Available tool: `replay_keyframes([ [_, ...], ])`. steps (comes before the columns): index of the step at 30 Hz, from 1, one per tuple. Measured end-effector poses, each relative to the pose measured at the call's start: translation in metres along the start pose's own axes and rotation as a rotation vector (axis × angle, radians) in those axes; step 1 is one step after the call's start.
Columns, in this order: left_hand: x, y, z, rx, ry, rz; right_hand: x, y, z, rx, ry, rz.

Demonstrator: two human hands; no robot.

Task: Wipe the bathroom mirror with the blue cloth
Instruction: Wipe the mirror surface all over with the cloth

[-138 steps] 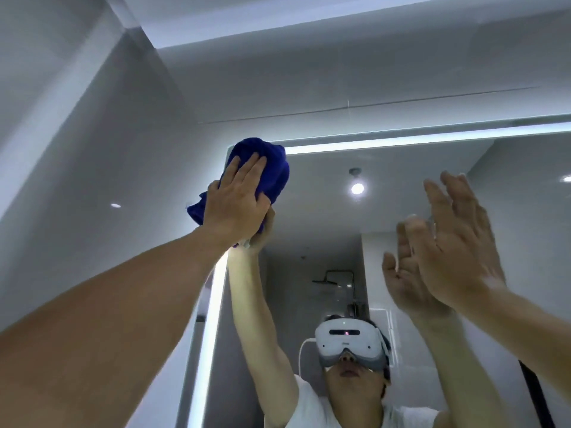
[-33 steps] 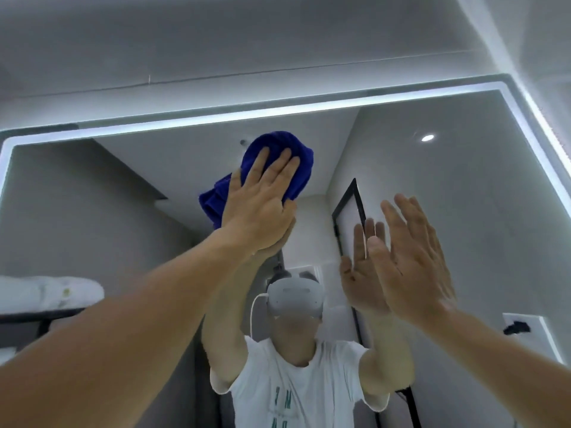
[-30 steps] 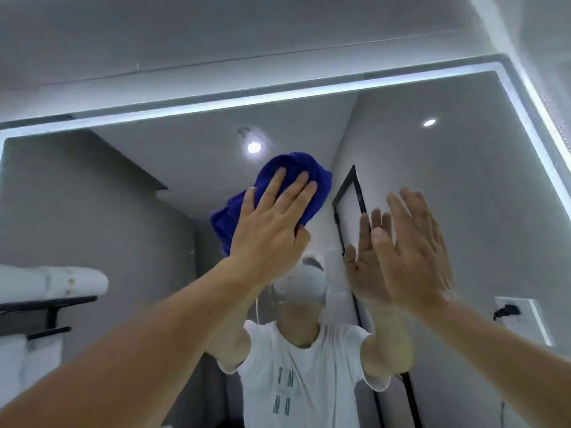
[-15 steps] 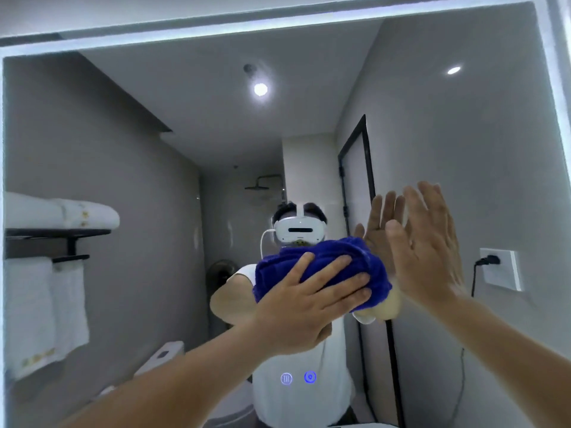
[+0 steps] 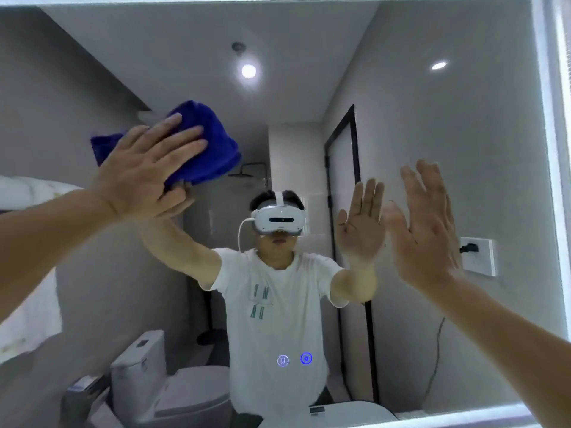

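Mirror (image 5: 463, 156): blue cloth (image 5: 213, 146) bunched, pressed on glass, upper left, above-left of reflected headset. Left hand (image 5: 142, 180) flat over cloth, fingers (image 5: 185, 131) straight, slightly apart. Right hand (image 5: 425, 230) raised right of centre, fingers straight and apart, holding nothing; glass contact: cannot tell.

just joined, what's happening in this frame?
A person is wiping a lit bathroom mirror. The left hand presses the blue cloth against the glass with flat, straight fingers, on the upper left part of the mirror. The right hand is raised, open and holds nothing, close to the glass on the right; whether it touches the glass cannot be told. Two small glowing buttons show low on the mirror.
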State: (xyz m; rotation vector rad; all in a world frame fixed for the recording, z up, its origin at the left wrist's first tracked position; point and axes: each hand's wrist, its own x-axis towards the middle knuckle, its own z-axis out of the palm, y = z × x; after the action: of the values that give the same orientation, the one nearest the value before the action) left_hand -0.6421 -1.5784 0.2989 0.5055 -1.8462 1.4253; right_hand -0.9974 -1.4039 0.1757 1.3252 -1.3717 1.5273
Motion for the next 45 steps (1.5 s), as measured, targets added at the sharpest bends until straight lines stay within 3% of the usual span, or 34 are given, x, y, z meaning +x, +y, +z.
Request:
replay_keyframes([
  [4,0.048,0.064,0.001,-0.147,0.165,-0.760,-0.001,0.009,-0.006,0.002,0.001,-0.018],
  [6,0.074,0.095,0.003,-0.180,0.185,-0.926,-0.001,0.019,-0.011,-0.009,0.011,-0.029],
  [8,0.097,0.118,0.004,-0.209,0.196,-0.985,0.001,0.032,-0.017,-0.018,0.027,-0.024],
  [13,0.131,0.189,0.010,-0.190,0.145,-0.818,-0.001,0.065,-0.030,-0.050,0.034,0.007],
  [22,0.087,0.325,0.032,-0.139,0.040,-0.094,-0.020,0.106,-0.052,-0.070,0.032,0.116],
  [29,0.032,0.297,0.033,-0.023,-0.080,0.513,-0.021,0.101,-0.050,-0.058,0.017,0.167],
  [31,0.014,0.271,0.036,-0.026,-0.048,0.528,-0.025,0.092,-0.038,-0.046,0.029,0.162],
  [40,-0.103,0.145,0.036,-0.055,0.119,0.216,-0.060,0.016,0.024,0.025,-0.043,0.121],
  [45,-0.153,0.134,0.035,-0.063,0.175,-0.180,-0.077,-0.015,0.041,0.085,-0.052,0.056],
])
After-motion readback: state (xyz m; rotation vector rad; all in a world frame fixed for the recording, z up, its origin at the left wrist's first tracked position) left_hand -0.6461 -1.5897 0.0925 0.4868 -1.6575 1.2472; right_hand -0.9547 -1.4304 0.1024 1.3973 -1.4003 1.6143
